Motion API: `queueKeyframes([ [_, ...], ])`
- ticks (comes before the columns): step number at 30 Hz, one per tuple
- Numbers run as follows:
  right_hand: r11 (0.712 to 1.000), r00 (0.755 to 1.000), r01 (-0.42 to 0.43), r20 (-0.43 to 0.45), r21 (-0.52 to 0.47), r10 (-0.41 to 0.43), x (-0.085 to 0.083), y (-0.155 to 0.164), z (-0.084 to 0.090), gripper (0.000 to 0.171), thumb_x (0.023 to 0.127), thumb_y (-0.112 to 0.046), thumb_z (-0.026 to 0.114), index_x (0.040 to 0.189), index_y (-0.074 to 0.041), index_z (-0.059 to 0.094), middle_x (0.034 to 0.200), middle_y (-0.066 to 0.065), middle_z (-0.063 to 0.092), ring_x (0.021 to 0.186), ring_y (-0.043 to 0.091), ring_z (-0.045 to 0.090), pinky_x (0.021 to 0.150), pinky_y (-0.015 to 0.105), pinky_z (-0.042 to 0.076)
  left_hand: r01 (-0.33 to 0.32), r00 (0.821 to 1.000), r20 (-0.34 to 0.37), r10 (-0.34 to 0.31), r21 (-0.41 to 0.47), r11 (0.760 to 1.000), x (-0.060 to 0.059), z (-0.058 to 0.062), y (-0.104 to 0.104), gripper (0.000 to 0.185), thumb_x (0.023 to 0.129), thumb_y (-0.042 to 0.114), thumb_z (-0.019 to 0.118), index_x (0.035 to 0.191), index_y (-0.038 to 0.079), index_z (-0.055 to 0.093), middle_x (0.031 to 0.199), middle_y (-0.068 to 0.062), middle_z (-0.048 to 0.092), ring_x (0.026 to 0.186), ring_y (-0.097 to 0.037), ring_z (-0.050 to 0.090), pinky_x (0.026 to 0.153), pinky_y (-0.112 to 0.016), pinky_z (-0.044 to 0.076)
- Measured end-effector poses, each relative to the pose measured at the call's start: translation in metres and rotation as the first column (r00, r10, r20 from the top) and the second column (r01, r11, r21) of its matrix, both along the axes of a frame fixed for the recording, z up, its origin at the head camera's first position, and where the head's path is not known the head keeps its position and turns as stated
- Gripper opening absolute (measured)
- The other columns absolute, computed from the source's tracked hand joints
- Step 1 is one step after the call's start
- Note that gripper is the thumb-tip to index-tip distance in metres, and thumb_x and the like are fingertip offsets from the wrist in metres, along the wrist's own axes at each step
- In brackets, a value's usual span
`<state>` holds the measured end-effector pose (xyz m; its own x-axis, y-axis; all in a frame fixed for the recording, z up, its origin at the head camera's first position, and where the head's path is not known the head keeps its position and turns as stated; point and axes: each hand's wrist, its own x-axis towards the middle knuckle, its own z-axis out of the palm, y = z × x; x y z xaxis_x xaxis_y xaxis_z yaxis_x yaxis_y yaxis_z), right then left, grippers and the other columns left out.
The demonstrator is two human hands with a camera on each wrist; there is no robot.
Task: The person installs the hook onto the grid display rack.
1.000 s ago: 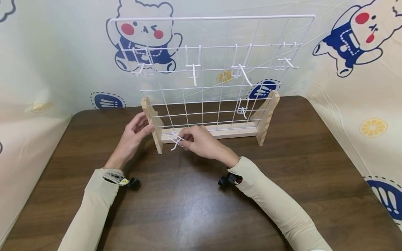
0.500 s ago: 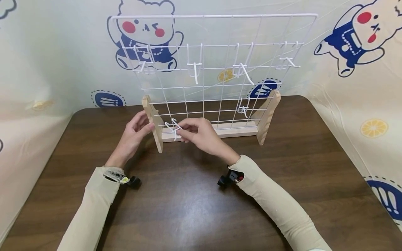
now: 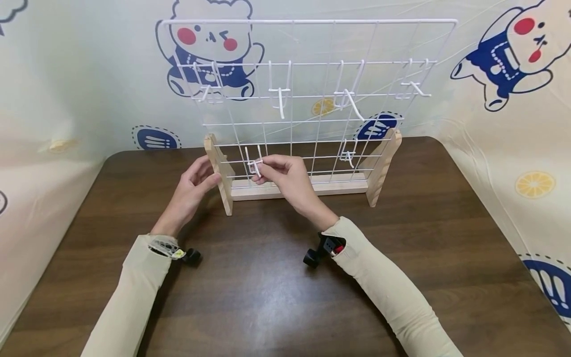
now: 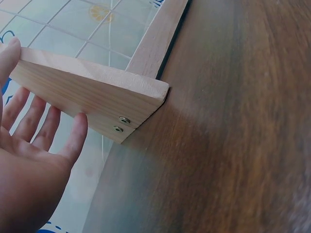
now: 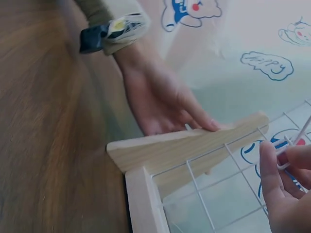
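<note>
My right hand [image 3: 292, 183] pinches a white wire hook [image 3: 254, 162] between thumb and fingers. Its two prongs point up, in front of the lower left part of a white wire grid rack [image 3: 291, 122]; whether it touches the wires I cannot tell. My left hand [image 3: 188, 191] holds the rack's left wooden side panel [image 3: 218, 171]. In the left wrist view, its thumb lies on the front edge of the panel [image 4: 92, 90] and the fingers are against the outer face. The right wrist view catches only part of the hook, at the right hand's [image 5: 286, 187] fingertips.
Several white hooks hang along the grid's upper rows, among them a long hook [image 3: 352, 101]. Another small hook [image 3: 347, 155] hangs low on the right. A wooden base bar [image 3: 339, 186] joins the side panels on the brown table [image 3: 267, 277]. Patterned cloth [image 3: 89, 89] surrounds the table.
My right hand has raised the hook from near the base bar to the lower grid rows and turned it so its prongs point up. The left hand stays at the panel.
</note>
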<state>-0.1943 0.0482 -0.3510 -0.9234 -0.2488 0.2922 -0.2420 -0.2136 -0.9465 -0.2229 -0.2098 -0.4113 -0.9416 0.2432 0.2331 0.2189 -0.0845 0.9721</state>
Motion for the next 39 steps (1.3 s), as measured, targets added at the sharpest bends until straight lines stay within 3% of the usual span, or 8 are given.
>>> queueKeyframes([
  [6, 0.998, 0.999, 0.011, 0.033, -0.063, -0.009, -0.004, -0.008, 0.003, 0.019, 0.095, 0.007, 0.061, 0.11, 0.019, 0.065, 0.1, 0.038, 0.066, 0.072, 0.017, 0.071, 0.077, 0.04, 0.06, -0.005, 1.0, 0.005, 0.005, -0.003, 1.0, 0.001, 0.0, -0.001, 0.048, 0.098, 0.005, 0.062, 0.143, 0.01, 0.049, 0.139, -0.01, 0.057, 0.121, -0.019, 0.054, 0.097, -0.023, 0.048],
  [14, 0.994, 0.993, 0.082, 0.09, -0.073, -0.075, -0.006, -0.013, 0.005, 0.019, 0.096, 0.004, 0.061, 0.109, 0.016, 0.066, 0.096, 0.033, 0.069, 0.071, 0.019, 0.073, 0.076, 0.039, 0.06, 0.014, 1.0, -0.006, -0.014, 0.02, 1.0, 0.0, 0.0, 0.0, 0.047, 0.098, 0.005, 0.062, 0.143, 0.01, 0.05, 0.142, -0.009, 0.055, 0.126, -0.02, 0.053, 0.099, -0.024, 0.048],
  [24, 0.994, 0.989, 0.045, 0.144, -0.095, -0.031, -0.007, -0.018, 0.002, 0.02, 0.096, 0.004, 0.061, 0.11, 0.018, 0.065, 0.099, 0.035, 0.068, 0.076, 0.028, 0.074, 0.075, 0.039, 0.06, -0.001, 1.0, -0.002, 0.001, 0.005, 1.0, 0.001, -0.001, -0.003, 0.047, 0.098, 0.005, 0.062, 0.143, 0.01, 0.05, 0.141, -0.011, 0.055, 0.125, -0.023, 0.052, 0.098, -0.024, 0.048],
  [31, 0.993, 0.983, 0.094, 0.165, -0.066, -0.082, -0.009, -0.02, 0.004, 0.019, 0.096, 0.001, 0.062, 0.109, 0.014, 0.068, 0.095, 0.029, 0.071, 0.078, 0.03, 0.075, 0.074, 0.038, 0.061, -0.011, 1.0, -0.005, 0.011, 0.001, 1.0, 0.002, -0.002, -0.005, 0.046, 0.098, 0.005, 0.062, 0.142, 0.01, 0.051, 0.14, -0.012, 0.056, 0.123, -0.019, 0.054, 0.098, -0.024, 0.048],
  [39, 0.997, 0.986, 0.064, 0.158, -0.039, -0.057, -0.01, -0.018, -0.005, 0.019, 0.095, 0.003, 0.063, 0.108, 0.016, 0.067, 0.097, 0.038, 0.067, 0.073, 0.025, 0.074, 0.075, 0.04, 0.061, -0.004, 1.0, 0.0, 0.004, -0.003, 1.0, 0.0, -0.001, -0.002, 0.046, 0.098, 0.005, 0.062, 0.142, 0.011, 0.051, 0.141, -0.009, 0.056, 0.126, -0.021, 0.052, 0.099, -0.024, 0.048],
])
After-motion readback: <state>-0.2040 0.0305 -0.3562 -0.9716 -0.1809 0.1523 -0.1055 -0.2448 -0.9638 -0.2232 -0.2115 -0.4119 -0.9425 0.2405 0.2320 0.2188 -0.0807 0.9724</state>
